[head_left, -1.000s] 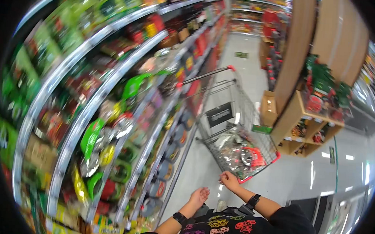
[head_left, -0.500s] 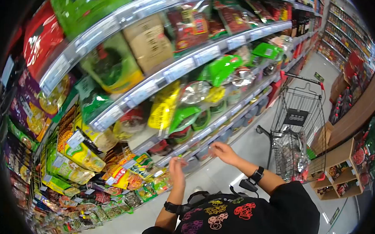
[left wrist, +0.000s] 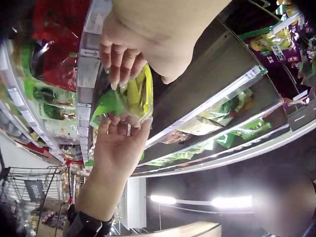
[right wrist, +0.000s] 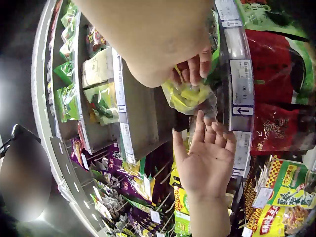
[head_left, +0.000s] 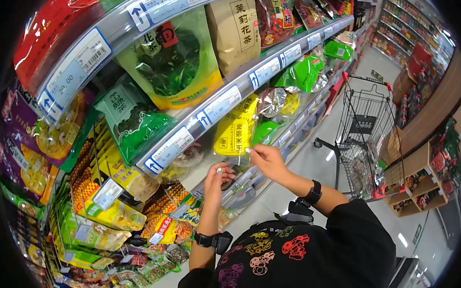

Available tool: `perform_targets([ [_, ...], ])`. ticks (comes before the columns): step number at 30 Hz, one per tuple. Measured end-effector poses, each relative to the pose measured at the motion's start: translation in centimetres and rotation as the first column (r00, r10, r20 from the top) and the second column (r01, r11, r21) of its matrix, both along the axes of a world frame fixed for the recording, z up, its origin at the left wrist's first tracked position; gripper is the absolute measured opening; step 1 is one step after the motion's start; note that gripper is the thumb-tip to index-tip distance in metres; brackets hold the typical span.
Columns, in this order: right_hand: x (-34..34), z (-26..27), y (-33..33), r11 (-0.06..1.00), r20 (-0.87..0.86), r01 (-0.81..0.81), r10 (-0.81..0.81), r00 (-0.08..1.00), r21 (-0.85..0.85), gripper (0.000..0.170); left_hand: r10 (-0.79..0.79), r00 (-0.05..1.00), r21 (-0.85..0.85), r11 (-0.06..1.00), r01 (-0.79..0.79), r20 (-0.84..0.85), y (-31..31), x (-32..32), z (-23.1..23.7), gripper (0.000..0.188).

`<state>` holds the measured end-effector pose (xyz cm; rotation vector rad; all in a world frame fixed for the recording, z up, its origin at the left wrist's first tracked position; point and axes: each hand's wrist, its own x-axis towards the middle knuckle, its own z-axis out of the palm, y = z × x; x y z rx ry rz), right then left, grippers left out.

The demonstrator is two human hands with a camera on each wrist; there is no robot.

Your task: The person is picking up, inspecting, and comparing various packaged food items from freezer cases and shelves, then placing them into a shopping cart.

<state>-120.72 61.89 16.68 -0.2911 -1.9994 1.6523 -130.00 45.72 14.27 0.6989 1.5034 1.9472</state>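
Note:
A yellow packet (head_left: 235, 134) with dark print hangs at the shelf's front edge in the head view. My right hand (head_left: 269, 161) pinches its lower right corner; in the right wrist view the fingers of that hand (right wrist: 190, 69) curl over the yellow packet (right wrist: 190, 98). Just below and left of the packet in the head view, my left hand (head_left: 216, 178) is raised with relaxed fingers. The right wrist view shows the left palm (right wrist: 207, 160) turned up, fingertips close to the packet's clear edge. Whether they touch it, I cannot tell.
Green tea bags (head_left: 167, 59) and a brown paper bag (head_left: 234, 33) stand on the shelf above. Yellow and green bags (head_left: 109, 205) hang on a rack at the lower left. A wire cart (head_left: 368, 121) stands to the right, beside a wooden display (head_left: 419, 188).
The view has swung toward the shelf and come nearer it. Both hands have moved up to the shelf edge, and the right hand has taken hold of the yellow packet's corner.

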Motion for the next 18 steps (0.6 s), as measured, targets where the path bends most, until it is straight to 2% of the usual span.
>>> perform_targets([
  [2, 0.0, 0.8, 0.1, 0.999, 0.002, 0.005, -0.005, 1.000, 0.050, 0.015, -0.051, 0.999, 0.035, 0.998, 0.052, -0.006, 0.5, -0.3, 0.0, 0.032],
  [5, -0.4, 0.1, 0.0, 0.997, -0.239, 0.071, -0.074, 0.968, -0.021, 0.014, -0.096, 0.992, 0.073, 0.993, 0.091, 0.079, 1.2, -0.5, -0.2, 0.033],
  [8, 0.7, 2.2, 0.3, 0.981, -0.203, -0.016, -0.024, 0.979, -0.193, 0.023, -0.186, 0.952, 0.149, 0.977, 0.153, 0.243, 1.5, -1.0, -1.3, 0.038],
  [9, 1.0, 2.5, 0.5, 0.979, -0.204, -0.026, -0.016, 0.979, -0.204, 0.024, -0.193, 0.943, 0.174, 0.973, 0.150, 0.271, 1.7, -0.8, -1.1, 0.047],
  [11, 1.5, 2.6, 0.8, 0.972, -0.204, -0.050, 0.001, 0.979, -0.231, 0.024, -0.241, 0.914, 0.173, 0.966, 0.193, 0.325, 1.7, -0.8, -0.8, 0.053],
  [14, 2.4, 1.5, 2.7, 0.990, -0.237, -0.120, 0.100, 0.966, -0.073, 0.016, -0.355, 0.877, 0.219, 0.930, 0.295, 0.323, 1.6, -0.9, -1.7, 0.067],
  [15, 2.7, 1.6, 2.9, 0.975, -0.260, -0.149, 0.103, 0.960, -0.166, 0.016, -0.400, 0.864, 0.242, 0.910, 0.335, 0.307, 1.6, -1.0, -2.2, 0.073],
  [17, 4.0, 2.1, 3.2, 0.916, -0.302, -0.210, 0.105, 0.948, -0.341, 0.017, -0.543, 0.802, 0.185, 0.840, 0.511, 0.250, 1.3, -1.6, -2.6, 0.073],
  [18, 4.6, 2.3, 3.5, 0.901, -0.314, -0.237, 0.121, 0.942, -0.364, 0.017, -0.608, 0.761, 0.152, 0.794, 0.589, 0.225, 1.4, -1.6, -2.7, 0.073],
])
